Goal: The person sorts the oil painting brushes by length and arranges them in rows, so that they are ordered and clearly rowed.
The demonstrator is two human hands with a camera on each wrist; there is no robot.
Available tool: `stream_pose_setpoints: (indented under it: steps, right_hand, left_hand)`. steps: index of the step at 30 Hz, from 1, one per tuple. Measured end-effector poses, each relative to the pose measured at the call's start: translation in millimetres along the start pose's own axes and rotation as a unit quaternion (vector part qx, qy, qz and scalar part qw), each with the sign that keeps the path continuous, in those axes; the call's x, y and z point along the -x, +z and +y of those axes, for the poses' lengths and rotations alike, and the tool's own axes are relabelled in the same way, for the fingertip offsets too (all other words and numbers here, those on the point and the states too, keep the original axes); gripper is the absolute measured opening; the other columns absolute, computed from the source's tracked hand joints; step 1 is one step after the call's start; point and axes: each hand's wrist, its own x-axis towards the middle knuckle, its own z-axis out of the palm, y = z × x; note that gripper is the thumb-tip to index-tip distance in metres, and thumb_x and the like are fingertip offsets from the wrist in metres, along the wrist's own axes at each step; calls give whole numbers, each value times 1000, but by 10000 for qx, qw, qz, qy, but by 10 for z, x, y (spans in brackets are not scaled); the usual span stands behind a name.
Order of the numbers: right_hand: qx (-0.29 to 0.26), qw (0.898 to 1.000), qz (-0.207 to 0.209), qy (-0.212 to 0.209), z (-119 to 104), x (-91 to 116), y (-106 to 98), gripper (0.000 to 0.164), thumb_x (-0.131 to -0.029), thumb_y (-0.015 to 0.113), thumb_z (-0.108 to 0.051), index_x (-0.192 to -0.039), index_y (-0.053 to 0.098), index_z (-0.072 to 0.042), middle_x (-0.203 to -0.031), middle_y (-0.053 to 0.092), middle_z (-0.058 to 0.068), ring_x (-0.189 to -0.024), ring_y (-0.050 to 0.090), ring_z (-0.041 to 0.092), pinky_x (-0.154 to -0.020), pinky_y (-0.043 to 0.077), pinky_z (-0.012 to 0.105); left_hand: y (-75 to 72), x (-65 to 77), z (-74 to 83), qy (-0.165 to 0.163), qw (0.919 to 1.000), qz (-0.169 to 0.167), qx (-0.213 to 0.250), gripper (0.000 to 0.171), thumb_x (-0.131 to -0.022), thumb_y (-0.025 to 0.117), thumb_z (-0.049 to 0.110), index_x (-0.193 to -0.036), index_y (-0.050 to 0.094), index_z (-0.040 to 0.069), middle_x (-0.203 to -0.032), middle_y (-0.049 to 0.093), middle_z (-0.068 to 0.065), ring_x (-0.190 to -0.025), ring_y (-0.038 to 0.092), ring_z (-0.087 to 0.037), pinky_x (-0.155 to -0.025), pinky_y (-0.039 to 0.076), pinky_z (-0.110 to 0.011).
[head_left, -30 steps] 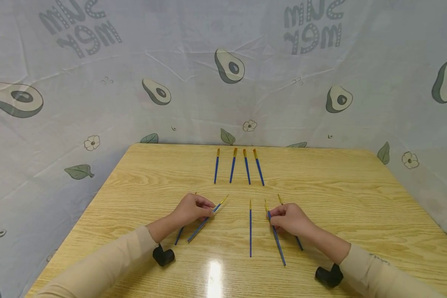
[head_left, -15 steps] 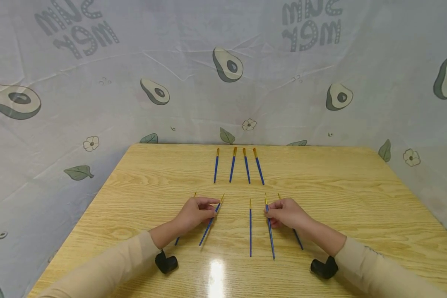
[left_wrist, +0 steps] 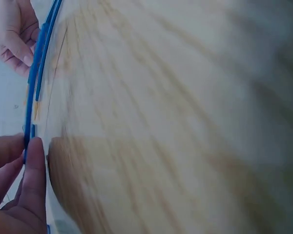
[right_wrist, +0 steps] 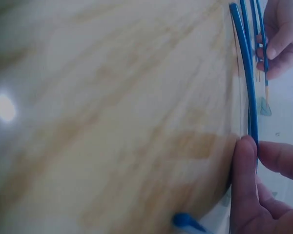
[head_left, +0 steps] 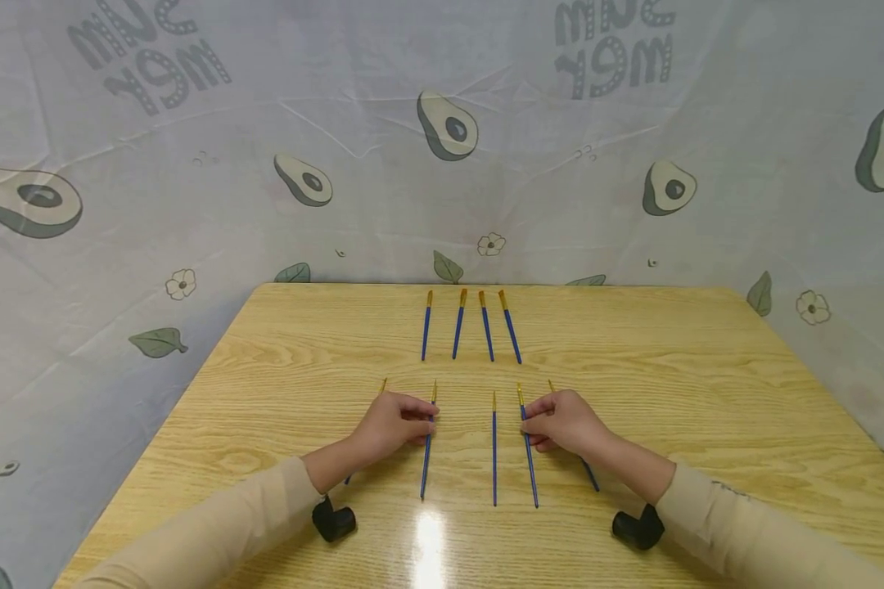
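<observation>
My left hand (head_left: 396,425) pinches a slim blue paintbrush (head_left: 426,462) between thumb and fingers, its fine tip pointing away from me. In the left wrist view the thumb and fingertips (left_wrist: 35,156) close on the blue handle. My right hand (head_left: 566,421) pinches a second thin paintbrush (head_left: 530,470) just below its golden ferrule. Between the two hands a fine paintbrush (head_left: 494,458) lies on the wooden table (head_left: 302,343). Under the left hand lies another paintbrush (head_left: 383,384), mostly hidden. One more paintbrush (head_left: 589,474) is partly covered by the right hand.
Farther back several wider-bristled blue paintbrushes (head_left: 459,331) lie in a row, bristles toward the back edge. Behind the table hangs a pale cloth (head_left: 383,229) with avocado prints. A black wrist device (head_left: 333,520) sits under the left wrist, another black device (head_left: 638,528) under the right.
The left hand's paintbrush has swung from a slant to nearly straight, its handle end moving right. The right hand's paintbrush has also straightened, its lower end moving left.
</observation>
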Motion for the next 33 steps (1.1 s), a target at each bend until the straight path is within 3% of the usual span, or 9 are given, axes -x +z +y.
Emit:
stream_pose_setpoints:
  steps: [5, 14, 26, 33]
  right_hand:
    - [319, 9990, 288, -76, 22, -12, 14, 23, -86, 70, 0, -106, 65, 11, -80, 69, 10, -68, 67, 20, -60, 57, 33]
    - [595, 9969, 413, -299, 18, -1, 22, 23, -86, 70, 0, -106, 65, 11, -77, 68, 7, -67, 66, 19, -59, 57, 32]
    - [541, 9966, 473, -400, 35, 42, 29, 18, -86, 71, 0, -101, 66, 9, -77, 65, 7, -69, 66, 18, -61, 57, 31]
    - [789, 9942, 595, -424, 59, 20, 47, 16, -83, 72, 1, -97, 66, 6, -75, 63, 7, -65, 64, 16, -59, 56, 30]
  left_hand:
    - [8, 16, 44, 316, 9956, -72, -874, 31, -80, 79, 3, -109, 72, -3, -89, 69, -5, -77, 62, -13, -60, 53, -25]
    - [-1, 7, 45, 655, 9864, -88, -1502, 33, -79, 81, 8, -109, 72, -2, -87, 68, -3, -75, 60, -12, -61, 51, -23]
    - [-23, -30, 16, 644, 9834, -48, -1698, 29, -78, 83, 11, -104, 74, 2, -78, 63, 5, -72, 57, -11, -62, 49, -23]
    - [-17, -29, 36, 568, 9829, -97, -1749, 28, -79, 82, 8, -104, 73, 1, -77, 62, 4, -72, 58, -11, -65, 50, -24]
